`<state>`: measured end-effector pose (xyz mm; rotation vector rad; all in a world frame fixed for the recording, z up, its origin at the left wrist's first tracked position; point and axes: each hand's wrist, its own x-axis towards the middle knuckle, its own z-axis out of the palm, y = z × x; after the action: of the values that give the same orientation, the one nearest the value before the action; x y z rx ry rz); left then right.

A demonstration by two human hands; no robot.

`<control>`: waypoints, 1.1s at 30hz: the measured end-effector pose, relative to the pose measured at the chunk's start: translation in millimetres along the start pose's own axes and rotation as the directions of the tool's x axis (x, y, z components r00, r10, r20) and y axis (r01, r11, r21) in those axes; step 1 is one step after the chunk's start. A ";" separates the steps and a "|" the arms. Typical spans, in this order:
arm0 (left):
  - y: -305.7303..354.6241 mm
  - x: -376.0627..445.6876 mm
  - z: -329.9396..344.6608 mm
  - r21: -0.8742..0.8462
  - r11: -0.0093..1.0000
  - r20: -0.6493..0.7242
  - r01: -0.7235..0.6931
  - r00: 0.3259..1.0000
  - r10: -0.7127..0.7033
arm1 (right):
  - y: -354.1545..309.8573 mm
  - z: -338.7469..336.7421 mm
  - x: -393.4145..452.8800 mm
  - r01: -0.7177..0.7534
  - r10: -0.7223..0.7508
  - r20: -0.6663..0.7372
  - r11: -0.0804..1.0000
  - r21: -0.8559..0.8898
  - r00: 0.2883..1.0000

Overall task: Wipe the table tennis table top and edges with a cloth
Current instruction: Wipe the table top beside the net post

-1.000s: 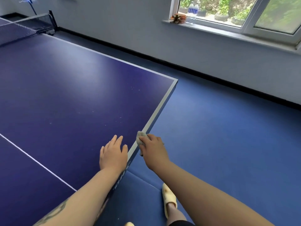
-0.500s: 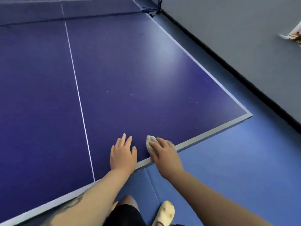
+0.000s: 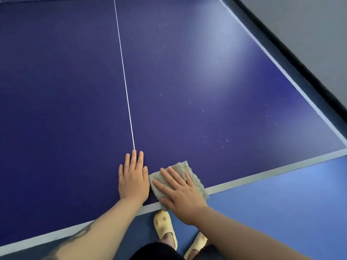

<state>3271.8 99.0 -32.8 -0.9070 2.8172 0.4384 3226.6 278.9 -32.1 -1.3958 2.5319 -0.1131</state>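
My right hand (image 3: 180, 194) presses flat, fingers spread, on the cloth (image 3: 195, 180) at the tabletop's (image 3: 206, 81) near edge; my left hand (image 3: 133, 182) rests flat just beside it. The cloth looks soft, light and limp, best pushed under a flat palm.

This is an indoor table tennis room, a sports or recreation space. A dark blue playing surface (image 3: 206, 81) fills most of the view, with a thin white centre line (image 3: 124, 76) running toward 12 o'clock and pale border stripes along its near and 3 o'clock edges. Below it lies smooth blue sports flooring (image 3: 281, 203), meeting a plain grey wall (image 3: 309, 25) with a black skirting strip (image 3: 293, 59) at 2 o'clock.
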 end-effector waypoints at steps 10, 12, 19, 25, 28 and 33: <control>-10.7 35.5 15.5 0.030 0.998 -0.123 -0.055 0.991 0.059 | 37.5 -6.3 75.0 -0.359 0.361 -0.047 0.932 0.046 0.931; -10.6 35.8 17.1 0.026 0.998 -0.140 -0.061 0.988 0.064 | 55.1 -4.4 68.8 -0.487 0.492 -0.081 0.870 0.077 0.867; -12.3 38.0 18.1 0.024 0.997 -0.143 -0.077 0.986 0.080 | 6.5 7.0 51.4 -0.410 0.412 -0.120 0.911 0.041 0.903; -10.7 39.8 21.8 0.080 0.984 -0.139 -0.159 0.976 0.169 | 63.8 -13.9 84.5 -0.426 0.431 -0.046 0.900 0.087 0.901; 16.6 45.5 23.5 0.115 0.949 -0.081 -0.292 0.950 0.302 | 99.6 -18.3 58.6 -0.672 0.683 -0.034 0.726 0.146 0.730; 69.4 50.0 33.5 0.076 0.953 -0.040 -0.292 0.954 0.296 | 65.2 -4.7 32.1 -0.729 0.752 -0.096 0.657 0.191 0.652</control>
<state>3192.3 136.2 -60.0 -0.4906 3.0036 0.3539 3155.4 286.7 -45.4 -0.2007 2.9480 -0.2482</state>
